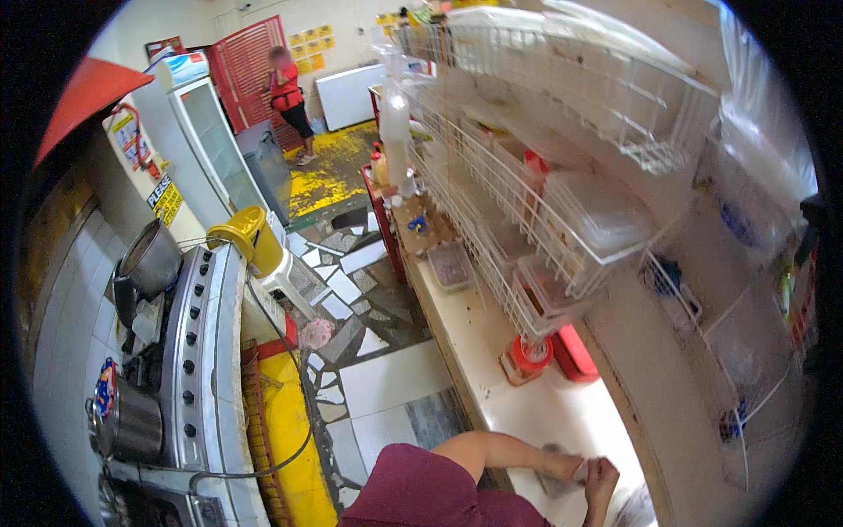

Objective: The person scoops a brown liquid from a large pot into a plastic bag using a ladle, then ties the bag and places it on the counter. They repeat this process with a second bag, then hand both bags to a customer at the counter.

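Over the white counter (pixel 527 408), my two hands meet at the lower right. My left hand (pixel 577 466) comes in from the maroon sleeve and touches my right hand (pixel 600 479), whose fingers are curled. A small whitish thing (pixel 582 470) shows between them; its kind and which hand grips it are unclear. Beneath my left forearm lies a blurred greyish item (pixel 555 477). Clear plastic (pixel 633 508) is beside my right wrist. Farther up the counter stand a red-lidded jar (pixel 531 354), a red container (pixel 574 354) and a clear tub (pixel 450 265).
White wire racks (pixel 527 217) holding plastic containers overhang the counter. Across the tiled floor stands a gas stove (pixel 191 336) with metal pots (pixel 151 257); a yellow bucket (pixel 263 240) is near its end. A person in red (pixel 286 89) stands by a red slatted door (pixel 247 66).
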Demonstrator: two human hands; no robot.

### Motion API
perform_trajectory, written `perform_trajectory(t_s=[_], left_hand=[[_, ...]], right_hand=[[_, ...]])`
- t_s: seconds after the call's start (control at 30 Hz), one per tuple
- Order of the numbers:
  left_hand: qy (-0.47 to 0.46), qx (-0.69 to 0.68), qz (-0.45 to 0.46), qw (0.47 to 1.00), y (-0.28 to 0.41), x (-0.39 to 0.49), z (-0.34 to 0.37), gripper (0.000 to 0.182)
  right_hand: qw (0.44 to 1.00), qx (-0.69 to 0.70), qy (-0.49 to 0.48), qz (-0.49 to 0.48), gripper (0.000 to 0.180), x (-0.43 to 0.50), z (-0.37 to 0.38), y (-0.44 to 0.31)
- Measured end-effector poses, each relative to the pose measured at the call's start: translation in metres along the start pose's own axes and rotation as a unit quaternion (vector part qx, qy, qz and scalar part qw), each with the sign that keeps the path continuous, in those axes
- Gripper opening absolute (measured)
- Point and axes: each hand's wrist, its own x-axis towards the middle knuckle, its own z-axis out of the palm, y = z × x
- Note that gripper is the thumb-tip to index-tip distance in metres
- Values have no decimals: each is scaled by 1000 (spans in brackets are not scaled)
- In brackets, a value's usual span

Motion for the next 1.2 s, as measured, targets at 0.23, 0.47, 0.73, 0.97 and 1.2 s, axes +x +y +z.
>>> perform_trajectory(t_s=[0.23,0.47,0.73,0.97,1.2], left_hand=[[117,-100,80,985,-21,28,24,23],[121,-281,-24,952,-2,18,-6,32],[179,-159,-53,969,35,17,-11,32],[191,-172,32,966,24,16,-2,25],[222,-265,-25,938,3,25,6,22]], right_hand=[[974,195,94,65,35,-32,-3,59],[998,-10,53,45,93,-38,46,94],[986,-112,13,127,95,-12,67,75],[972,-161,87,146,68,-9,90,99],[983,-89,24,161,62,-9,78,92]])
